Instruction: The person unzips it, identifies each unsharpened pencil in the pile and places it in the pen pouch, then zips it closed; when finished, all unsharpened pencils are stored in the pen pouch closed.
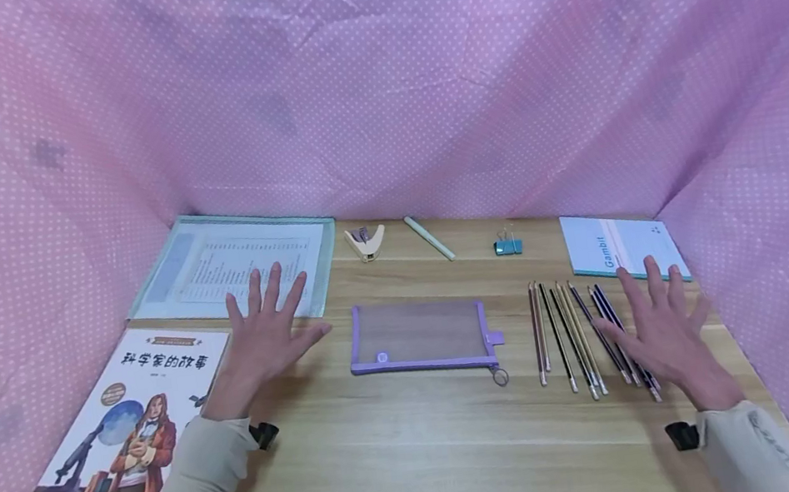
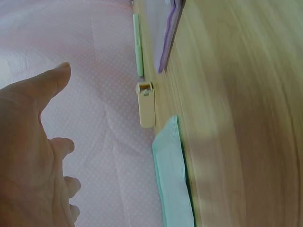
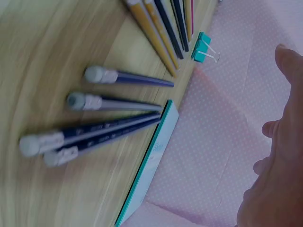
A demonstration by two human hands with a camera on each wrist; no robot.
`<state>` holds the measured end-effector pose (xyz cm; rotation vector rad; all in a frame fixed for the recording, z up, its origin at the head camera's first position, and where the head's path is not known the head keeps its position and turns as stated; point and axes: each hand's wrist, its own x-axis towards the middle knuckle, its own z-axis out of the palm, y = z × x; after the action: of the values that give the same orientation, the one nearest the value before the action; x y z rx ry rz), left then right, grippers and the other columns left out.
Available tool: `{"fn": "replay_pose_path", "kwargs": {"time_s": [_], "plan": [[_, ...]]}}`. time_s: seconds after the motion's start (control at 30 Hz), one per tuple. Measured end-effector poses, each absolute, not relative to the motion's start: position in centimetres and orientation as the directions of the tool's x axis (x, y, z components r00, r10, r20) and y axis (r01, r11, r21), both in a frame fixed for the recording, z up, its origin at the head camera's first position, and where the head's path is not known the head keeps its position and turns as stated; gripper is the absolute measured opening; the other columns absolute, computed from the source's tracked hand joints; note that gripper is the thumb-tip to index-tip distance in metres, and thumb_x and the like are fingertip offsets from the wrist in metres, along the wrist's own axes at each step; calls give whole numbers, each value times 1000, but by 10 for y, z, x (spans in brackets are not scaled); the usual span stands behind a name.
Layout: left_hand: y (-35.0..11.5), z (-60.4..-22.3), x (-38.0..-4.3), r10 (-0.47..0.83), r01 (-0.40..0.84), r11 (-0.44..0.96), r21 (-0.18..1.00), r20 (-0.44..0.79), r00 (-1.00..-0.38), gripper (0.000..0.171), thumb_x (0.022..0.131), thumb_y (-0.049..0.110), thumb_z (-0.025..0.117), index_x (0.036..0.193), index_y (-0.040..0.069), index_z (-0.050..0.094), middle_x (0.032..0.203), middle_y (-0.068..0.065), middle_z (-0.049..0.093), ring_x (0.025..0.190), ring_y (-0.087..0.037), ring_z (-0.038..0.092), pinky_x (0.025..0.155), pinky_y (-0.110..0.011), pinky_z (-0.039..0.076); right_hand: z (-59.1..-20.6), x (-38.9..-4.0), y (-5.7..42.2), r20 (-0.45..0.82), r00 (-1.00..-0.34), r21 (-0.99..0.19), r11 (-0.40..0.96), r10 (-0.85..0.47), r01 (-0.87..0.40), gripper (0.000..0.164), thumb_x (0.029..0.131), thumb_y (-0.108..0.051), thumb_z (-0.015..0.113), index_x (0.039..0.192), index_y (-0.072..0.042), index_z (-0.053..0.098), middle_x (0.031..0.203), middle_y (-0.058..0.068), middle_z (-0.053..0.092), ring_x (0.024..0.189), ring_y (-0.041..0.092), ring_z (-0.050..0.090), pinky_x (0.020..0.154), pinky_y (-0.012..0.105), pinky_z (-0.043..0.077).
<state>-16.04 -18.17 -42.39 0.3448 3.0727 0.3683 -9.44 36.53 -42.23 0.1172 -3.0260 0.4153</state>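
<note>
My left hand (image 1: 260, 345) is held with fingers spread above the table, over the gap between a book (image 1: 161, 413) and a clear document pouch (image 1: 253, 266). It holds nothing. Fingers also spread, my right hand (image 1: 668, 334) hovers beside several pencils (image 1: 573, 330) and in front of a light blue notebook (image 1: 621, 243), holding nothing. Between the hands lies a purple mesh zip pouch (image 1: 418, 337), flat, with a ring on its zipper. In the right wrist view, dark blue pencils (image 3: 104, 130) with white eraser ends lie on the wood.
Along the back sit a cream stapler-like tool (image 1: 366, 243), a pale green pen-shaped stick (image 1: 430, 238) and a teal binder clip (image 1: 508, 245). A pink dotted cloth (image 1: 374, 97) hangs round the back and sides of the wooden table (image 1: 410, 462).
</note>
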Motion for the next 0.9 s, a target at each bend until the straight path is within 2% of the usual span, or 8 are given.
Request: {"fn": "replay_pose_path", "kwargs": {"time_s": [0.23, 0.37, 0.7, 0.9], "plan": [[-168, -426, -156, 228, 220, 944, 245, -2, -974, 90, 91, 66, 52, 161, 22, 16, 169, -17, -5, 155, -47, -10, 115, -78, -7, -424, -101, 350, 97, -992, -264, 959, -85, -108, 88, 97, -55, 50, 161, -11, 9, 165, 25, -17, 147, 59, -18, 97, 91, -8], [-160, -429, -155, 244, 236, 939, 251, -4, -970, 90, 91, 66, 52, 161, 21, 16, 169, -18, -4, 155, -47, -8, 115, -78, -6, -426, -106, 341, 101, -989, -269, 955, -104, -128, 89, 97, -57, 51, 161, -11, 10, 166, 23, -16, 148, 60, -14, 99, 90, -6], [-137, -435, -151, 274, 267, 925, 270, 11, -962, 91, 90, 67, 53, 161, 22, 19, 169, -17, 0, 156, -44, -6, 116, -77, -3, -432, -115, 314, 87, -986, -293, 942, -144, -163, 88, 97, -56, 52, 160, -9, 13, 167, 21, -13, 151, 52, -15, 106, 86, -2], [-121, -436, -144, 291, 282, 909, 307, 19, -957, 89, 90, 64, 57, 160, 21, 23, 169, -18, 4, 156, -44, -3, 118, -75, 0, -437, -122, 297, 80, -983, -313, 932, -163, -180, 86, 96, -54, 55, 159, -7, 19, 168, 23, -5, 152, 53, -5, 110, 82, 5]]}}
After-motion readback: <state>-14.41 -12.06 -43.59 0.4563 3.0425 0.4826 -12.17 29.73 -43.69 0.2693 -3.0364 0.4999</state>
